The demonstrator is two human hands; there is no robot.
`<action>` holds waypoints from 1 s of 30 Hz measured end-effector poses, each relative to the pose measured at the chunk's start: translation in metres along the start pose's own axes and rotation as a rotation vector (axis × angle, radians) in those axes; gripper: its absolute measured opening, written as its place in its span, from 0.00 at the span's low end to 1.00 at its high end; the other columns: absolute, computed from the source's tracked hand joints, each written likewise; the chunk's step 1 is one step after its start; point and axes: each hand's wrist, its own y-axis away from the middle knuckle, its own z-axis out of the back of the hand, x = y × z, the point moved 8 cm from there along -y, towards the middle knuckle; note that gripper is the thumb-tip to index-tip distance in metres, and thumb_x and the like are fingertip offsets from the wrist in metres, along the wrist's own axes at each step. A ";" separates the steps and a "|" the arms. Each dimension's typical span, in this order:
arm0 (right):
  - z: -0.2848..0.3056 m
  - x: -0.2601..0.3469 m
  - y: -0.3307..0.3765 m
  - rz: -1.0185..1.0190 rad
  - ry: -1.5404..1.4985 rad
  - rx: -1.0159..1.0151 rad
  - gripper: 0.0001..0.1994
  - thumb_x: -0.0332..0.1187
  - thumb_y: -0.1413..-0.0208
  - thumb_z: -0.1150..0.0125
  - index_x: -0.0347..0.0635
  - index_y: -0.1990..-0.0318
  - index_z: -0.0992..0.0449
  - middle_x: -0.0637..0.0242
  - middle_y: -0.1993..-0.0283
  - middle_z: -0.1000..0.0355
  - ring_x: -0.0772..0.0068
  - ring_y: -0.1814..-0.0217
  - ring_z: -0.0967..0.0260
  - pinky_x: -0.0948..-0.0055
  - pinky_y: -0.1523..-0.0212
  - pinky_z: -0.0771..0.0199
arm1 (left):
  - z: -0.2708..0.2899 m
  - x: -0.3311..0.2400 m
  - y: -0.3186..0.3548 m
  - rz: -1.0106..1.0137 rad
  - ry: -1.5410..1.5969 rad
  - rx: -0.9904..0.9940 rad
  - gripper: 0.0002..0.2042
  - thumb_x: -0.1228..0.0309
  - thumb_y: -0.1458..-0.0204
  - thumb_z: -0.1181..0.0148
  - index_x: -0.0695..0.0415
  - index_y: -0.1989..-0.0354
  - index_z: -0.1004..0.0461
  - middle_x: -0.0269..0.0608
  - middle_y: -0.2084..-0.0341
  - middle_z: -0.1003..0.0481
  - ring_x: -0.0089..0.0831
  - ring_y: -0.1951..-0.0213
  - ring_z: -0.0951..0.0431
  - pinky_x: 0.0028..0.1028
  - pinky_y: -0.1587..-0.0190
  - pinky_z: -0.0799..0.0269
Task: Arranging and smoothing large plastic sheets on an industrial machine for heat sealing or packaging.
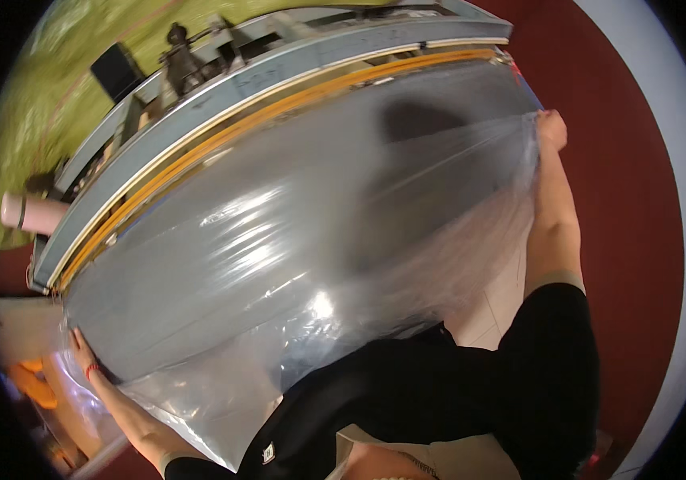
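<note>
A wide, thin clear plastic sheet (pixel 471 240) stretches over a long grey tabletop (pixel 311 152). On the far right, my right hand (pixel 552 130) is closed in a fist around the sheet's edge, and taut creases fan out from it. At the left end of the tabletop, my left hand (pixel 81 350), with a red band on its wrist, grips the sheet's edge; its fingers look fairly straight and are partly hidden. The near part of the sheet hangs in loose, shiny folds against my black top.
Along the far side runs a grey metal rail (pixel 279 72) with orange strips (pixel 271 108). A metal clamp-like fitting (pixel 183 60), a black box (pixel 117 72) and a pink bottle (pixel 33 214) are beside it. Yellow-green sheeting (pixel 47 112) lies beyond; dark red floor (pixel 623 240) lies right.
</note>
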 end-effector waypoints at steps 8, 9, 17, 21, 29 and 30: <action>0.013 0.017 0.006 -0.012 0.050 -0.049 0.14 0.42 0.51 0.48 0.42 0.63 0.29 0.55 0.61 0.28 0.56 0.57 0.31 0.61 0.59 0.31 | 0.027 -0.219 0.049 -0.180 0.613 -0.249 0.16 0.59 0.48 0.51 0.61 0.61 0.29 0.40 0.64 0.27 0.29 0.61 0.29 0.27 0.58 0.35; 0.013 0.007 -0.002 -0.012 0.054 -0.061 0.14 0.42 0.51 0.48 0.41 0.63 0.29 0.55 0.62 0.28 0.57 0.57 0.30 0.61 0.59 0.30 | 0.006 -0.325 0.097 -0.207 0.862 -0.009 0.15 0.61 0.48 0.51 0.59 0.61 0.29 0.38 0.64 0.28 0.27 0.62 0.29 0.25 0.59 0.36; 0.012 0.004 0.001 -0.023 -0.037 -0.027 0.13 0.40 0.50 0.50 0.41 0.64 0.30 0.55 0.63 0.28 0.56 0.59 0.30 0.62 0.60 0.31 | -0.044 -0.678 0.552 -1.147 0.838 1.609 0.38 0.73 0.59 0.40 0.59 0.39 0.54 0.48 0.40 0.53 0.37 0.39 0.50 0.33 0.41 0.52; 0.014 0.004 0.004 0.001 -0.032 -0.031 0.11 0.38 0.50 0.49 0.41 0.64 0.31 0.56 0.64 0.27 0.58 0.59 0.29 0.63 0.61 0.30 | -0.099 -0.687 0.583 -1.230 0.673 1.009 0.32 0.76 0.60 0.43 0.62 0.43 0.47 0.52 0.45 0.43 0.42 0.48 0.36 0.30 0.49 0.39; 0.012 -0.025 -0.018 -0.012 -0.011 -0.068 0.13 0.41 0.50 0.50 0.41 0.64 0.30 0.56 0.63 0.28 0.56 0.59 0.30 0.61 0.61 0.30 | -0.065 -0.670 0.528 -0.691 1.167 1.828 0.12 0.75 0.51 0.49 0.63 0.57 0.33 0.42 0.61 0.29 0.28 0.53 0.32 0.26 0.53 0.37; 0.006 -0.018 -0.017 -0.011 -0.024 -0.062 0.14 0.42 0.49 0.50 0.41 0.63 0.30 0.55 0.63 0.28 0.54 0.58 0.30 0.60 0.60 0.31 | -0.064 -0.665 0.537 -0.887 1.090 1.642 0.14 0.73 0.51 0.48 0.62 0.55 0.34 0.43 0.57 0.32 0.29 0.48 0.38 0.28 0.50 0.39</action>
